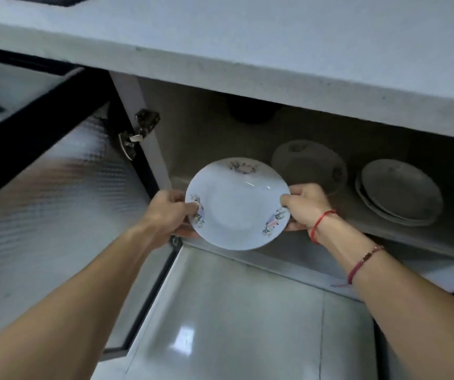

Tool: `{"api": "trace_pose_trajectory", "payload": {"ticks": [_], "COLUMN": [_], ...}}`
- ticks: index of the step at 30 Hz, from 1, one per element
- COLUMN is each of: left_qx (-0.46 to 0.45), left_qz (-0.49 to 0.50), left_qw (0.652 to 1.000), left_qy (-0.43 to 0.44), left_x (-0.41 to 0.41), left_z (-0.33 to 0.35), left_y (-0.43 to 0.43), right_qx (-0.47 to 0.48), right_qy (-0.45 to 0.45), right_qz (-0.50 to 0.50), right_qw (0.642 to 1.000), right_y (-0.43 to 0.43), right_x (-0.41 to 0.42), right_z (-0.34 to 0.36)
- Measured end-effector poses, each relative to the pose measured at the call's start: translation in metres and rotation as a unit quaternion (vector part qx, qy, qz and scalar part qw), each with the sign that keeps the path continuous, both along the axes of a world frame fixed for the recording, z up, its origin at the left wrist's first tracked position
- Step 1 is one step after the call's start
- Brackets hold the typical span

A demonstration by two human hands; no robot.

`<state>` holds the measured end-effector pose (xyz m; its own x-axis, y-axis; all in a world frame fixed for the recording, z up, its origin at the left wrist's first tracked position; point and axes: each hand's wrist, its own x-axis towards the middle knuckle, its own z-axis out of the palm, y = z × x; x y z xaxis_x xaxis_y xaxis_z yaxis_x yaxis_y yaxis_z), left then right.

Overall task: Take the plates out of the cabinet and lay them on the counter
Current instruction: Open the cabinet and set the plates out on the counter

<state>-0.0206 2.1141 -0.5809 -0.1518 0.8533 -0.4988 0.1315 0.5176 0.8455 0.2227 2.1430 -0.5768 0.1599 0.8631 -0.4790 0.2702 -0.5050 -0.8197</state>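
A white plate with small flower prints on its rim is held at the mouth of the open cabinet, tilted toward me. My left hand grips its left rim, thumb on top. My right hand grips the right rim the same way. Deeper in the cabinet, in shadow, one more plate lies behind the held one, and a small stack of plates lies to the right. The pale counter runs across the top of the view above the cabinet.
The cabinet door, textured glass in a dark frame, stands swung open at the left on its metal hinge. A dark round object sits at the cabinet's back. Glossy floor tiles lie below.
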Motion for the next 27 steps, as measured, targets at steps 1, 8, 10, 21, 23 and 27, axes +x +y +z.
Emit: {"api": "trace_pose_trajectory", "payload": {"ticks": [1,8,10,21,23,27], "left_qx": [-0.01,-0.077,-0.09,-0.079,-0.067,-0.039], "left_qz": [-0.003,-0.006,-0.006,-0.01,-0.01,-0.012], "left_qw": [1.0,0.997,0.996,0.997,0.998,0.999], "left_qy": [0.002,0.011,0.007,-0.011,-0.014,-0.017], "left_x": [0.0,0.003,0.005,0.016,0.017,0.018], "left_z": [0.009,0.095,0.128,0.291,0.319,0.367], "left_y": [-0.011,-0.09,-0.112,-0.182,-0.187,-0.198], "right_qx": [-0.012,-0.081,-0.099,-0.109,-0.094,-0.074], "right_qy": [-0.006,-0.002,-0.003,-0.036,-0.037,-0.032], "right_qz": [0.005,-0.003,-0.006,0.025,0.028,0.018], "right_qw": [1.0,0.997,0.995,0.993,0.994,0.997], "right_y": [-0.01,-0.087,-0.107,-0.173,-0.178,-0.188], "right_x": [0.0,-0.003,0.0,0.014,0.015,0.013], "right_z": [0.008,0.087,0.116,0.286,0.312,0.361]}}
